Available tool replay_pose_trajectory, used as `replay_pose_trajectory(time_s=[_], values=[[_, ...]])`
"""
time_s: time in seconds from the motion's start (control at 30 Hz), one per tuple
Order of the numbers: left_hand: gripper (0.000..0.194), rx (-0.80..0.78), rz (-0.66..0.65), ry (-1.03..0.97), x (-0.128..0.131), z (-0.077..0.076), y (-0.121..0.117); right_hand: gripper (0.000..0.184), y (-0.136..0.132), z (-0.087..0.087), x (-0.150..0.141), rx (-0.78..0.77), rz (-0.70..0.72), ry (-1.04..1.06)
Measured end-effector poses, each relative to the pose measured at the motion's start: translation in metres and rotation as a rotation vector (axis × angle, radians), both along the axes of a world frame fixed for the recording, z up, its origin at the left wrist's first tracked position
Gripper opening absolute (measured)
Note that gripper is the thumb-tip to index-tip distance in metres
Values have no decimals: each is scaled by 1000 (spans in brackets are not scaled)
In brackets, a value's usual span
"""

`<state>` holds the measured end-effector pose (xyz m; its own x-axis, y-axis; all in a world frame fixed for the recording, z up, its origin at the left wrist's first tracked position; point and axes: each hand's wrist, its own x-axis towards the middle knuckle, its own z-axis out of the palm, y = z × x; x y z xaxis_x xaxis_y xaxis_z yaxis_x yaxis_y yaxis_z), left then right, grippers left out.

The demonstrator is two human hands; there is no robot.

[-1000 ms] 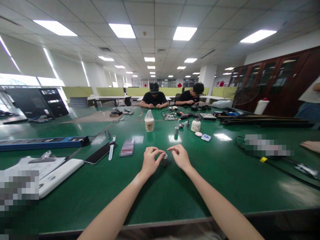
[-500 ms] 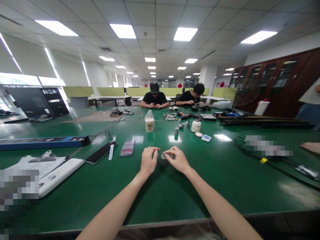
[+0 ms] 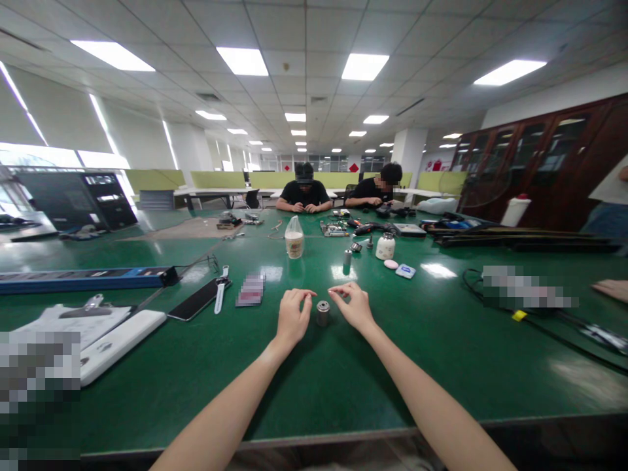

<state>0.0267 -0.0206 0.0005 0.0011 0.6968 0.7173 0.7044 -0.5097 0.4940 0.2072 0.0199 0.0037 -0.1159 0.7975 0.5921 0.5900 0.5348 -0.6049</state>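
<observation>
A small grey metal cylinder (image 3: 322, 315) stands upright on the green table between my two hands, its ring-shaped top facing up. Just left of it is my left hand (image 3: 293, 317), with thumb and fingers closed in a pinch; anything between the tips is too small to make out. My right hand (image 3: 356, 307) hovers to the cylinder's upper right, apart from it. Its thumb and forefinger curve together at the tips, and I cannot make out what is in them. Farther off stands a second metal cylinder (image 3: 347, 257) beside a small dark metal part (image 3: 356, 247).
A bagged cup (image 3: 294, 242) and a white jar (image 3: 385, 247) stand ahead. To the left lie a phone (image 3: 193, 301), a watch (image 3: 220, 293), a white case (image 3: 122, 347) and a clipboard (image 3: 93, 314). Cables (image 3: 554, 343) run at right. Two people sit opposite.
My right hand has drawn up and away from the cylinder's top, which now shows in full. My left hand has barely moved.
</observation>
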Motion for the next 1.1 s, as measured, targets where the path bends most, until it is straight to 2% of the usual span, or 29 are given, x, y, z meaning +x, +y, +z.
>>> replay_pose_trajectory(time_s=[0.13, 0.27, 0.37, 0.53, 0.7, 0.83, 0.97, 1.1], values=[[25, 3, -4, -9, 0, -1, 1, 16, 18, -15, 16, -46, -159, -91], [25, -3, -4, -10, 0, -2, 2, 12, 25, -27, 25, -132, -229, -171], [25, -1, -7, -8, 0, -2, 2, 12, 26, -31, 26, -163, -292, -168], [24, -2, -10, -4, 1, -1, 1, 21, 26, -35, 23, -119, -356, -93], [24, 0, -14, -3, 1, -1, 0, 18, 24, -34, 22, -141, -316, -141], [23, 4, -15, -5, 2, -2, 1, 17, 18, -24, 16, -169, -288, -121], [23, 5, -21, 1, 2, -2, 1, 19, 3, -10, 4, -58, -175, -43], [22, -2, -22, 6, 1, -2, 1, 16, -11, -3, -5, 79, -78, -86]])
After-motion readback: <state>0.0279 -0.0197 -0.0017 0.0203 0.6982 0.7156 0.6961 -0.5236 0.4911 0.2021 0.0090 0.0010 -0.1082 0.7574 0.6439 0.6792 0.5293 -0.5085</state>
